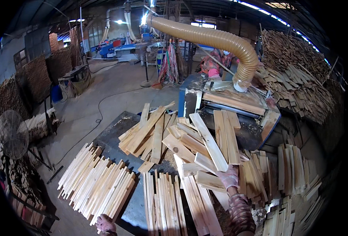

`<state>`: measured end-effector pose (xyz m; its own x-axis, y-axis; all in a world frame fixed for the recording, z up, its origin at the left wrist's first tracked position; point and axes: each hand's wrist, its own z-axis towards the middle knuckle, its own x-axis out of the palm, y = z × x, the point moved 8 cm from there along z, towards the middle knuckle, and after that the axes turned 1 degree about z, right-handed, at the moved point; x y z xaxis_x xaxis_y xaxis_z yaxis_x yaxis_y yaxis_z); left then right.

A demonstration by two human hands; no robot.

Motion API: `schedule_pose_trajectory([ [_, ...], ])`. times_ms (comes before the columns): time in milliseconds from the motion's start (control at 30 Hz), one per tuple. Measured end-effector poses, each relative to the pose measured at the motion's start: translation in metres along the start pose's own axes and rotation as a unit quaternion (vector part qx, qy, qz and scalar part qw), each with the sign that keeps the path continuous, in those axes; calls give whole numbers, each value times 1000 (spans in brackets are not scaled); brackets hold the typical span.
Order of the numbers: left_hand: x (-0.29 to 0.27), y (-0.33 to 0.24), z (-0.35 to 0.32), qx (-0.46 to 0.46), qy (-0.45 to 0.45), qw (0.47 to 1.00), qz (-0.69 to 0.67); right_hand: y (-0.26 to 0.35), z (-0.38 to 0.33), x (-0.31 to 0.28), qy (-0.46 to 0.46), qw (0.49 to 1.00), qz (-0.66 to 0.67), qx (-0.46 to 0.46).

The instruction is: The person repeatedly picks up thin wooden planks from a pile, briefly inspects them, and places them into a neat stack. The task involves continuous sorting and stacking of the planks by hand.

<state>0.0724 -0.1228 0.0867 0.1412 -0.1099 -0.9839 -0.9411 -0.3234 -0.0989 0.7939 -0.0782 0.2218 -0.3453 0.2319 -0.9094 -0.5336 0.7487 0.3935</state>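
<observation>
My right hand (pixel 230 177), in a pale pink work glove, is closed on the near end of a light wooden board (pixel 208 141). That board slants away to the far left, over a loose heap of boards (pixel 187 145). At the lower left, my left hand (pixel 105 223), also gloved, is at the near right corner of a wide row of narrow wooden slats (pixel 97 183). Its fingers look curled round a slat's end, though the detail is small. Between my hands lies another row of slats (pixel 164 204), with longer boards (pixel 197 200) beside it.
Beyond the heap stands a woodworking machine (pixel 235 100) with a ribbed yellow duct (pixel 209 35). Behind it is another person (pixel 213 69) in pink gloves. Stacked boards (pixel 294 167) lie to the right. A fan (pixel 12 133) stands at left; a cable (pixel 99 110) crosses the floor.
</observation>
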Motion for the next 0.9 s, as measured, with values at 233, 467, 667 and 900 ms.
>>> schedule_pose_trajectory([
  [233, 44, -4, 40, -27, -55, 998, -6, 15, -15, -19, -58, 998, -35, -4],
  [467, -3, -165, 24, 158, 161, 900, -374, 20, -54, -12, 85, 985, 147, -23],
  [667, -17, -349, -74, 179, 542, 571, -590, 5, -180, 40, 70, 952, 287, -73],
  [900, -10, -451, -109, 151, 578, 504, -623, -20, -235, 8, 56, 929, 351, -100],
])
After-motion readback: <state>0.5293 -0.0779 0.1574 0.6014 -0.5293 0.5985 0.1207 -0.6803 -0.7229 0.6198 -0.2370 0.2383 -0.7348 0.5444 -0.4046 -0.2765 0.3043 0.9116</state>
